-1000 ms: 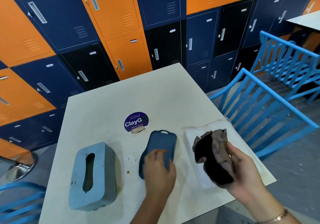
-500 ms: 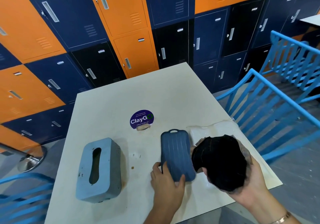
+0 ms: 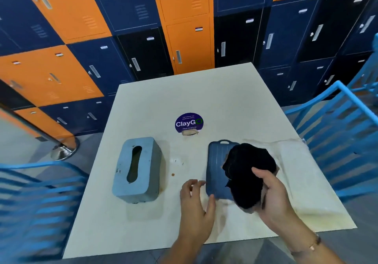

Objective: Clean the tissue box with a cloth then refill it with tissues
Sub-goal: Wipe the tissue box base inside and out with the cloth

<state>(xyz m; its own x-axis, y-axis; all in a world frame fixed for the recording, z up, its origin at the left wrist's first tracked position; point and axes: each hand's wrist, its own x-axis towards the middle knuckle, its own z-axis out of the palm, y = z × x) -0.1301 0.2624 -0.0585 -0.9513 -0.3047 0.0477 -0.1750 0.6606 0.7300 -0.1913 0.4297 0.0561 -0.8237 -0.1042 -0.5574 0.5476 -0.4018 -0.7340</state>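
The tissue box (image 3: pixel 137 169) stands on the white bench (image 3: pixel 204 96). It is a pale blue-grey shell with its long dispensing slot facing up, and dark specks and scuffs show on its top. Neither hand touches it.

To the right of the tissue box, and apart from it, a ribbed blue panel (image 3: pixel 215 167) with a small loop handle at its far end lies flat on the bench. The left hand (image 3: pixel 196 204) is at the panel's near corner on the side facing the tissue box. Its curled fingertips are at that side edge and its thumb is against the near edge, so it grips the corner.

The right hand (image 3: pixel 274 200), farther right of the tissue box, is closed around a bunched black cloth (image 3: pixel 247 173). The thumb lies across the top of the cloth. The cloth sits over the right half of the panel; whether it presses on the panel cannot be told. A thin bracelet (image 3: pixel 314 243) is on that wrist.

Between the tissue box and the panel, the bench has a small brown spot (image 3: pixel 172 174) and faint crumbs. Beyond the tissue box and to its right is a round purple ClayGo sticker (image 3: pixel 189 122). Far to the right of the tissue box, past the cloth, a pale crinkled sheet (image 3: pixel 292 157) lies on the bench, too washed out to identify.

Blue slatted chairs (image 3: pixel 337 141) flank the bench. Orange, navy and black lockers (image 3: pixel 184 28) stand behind the tissue box.
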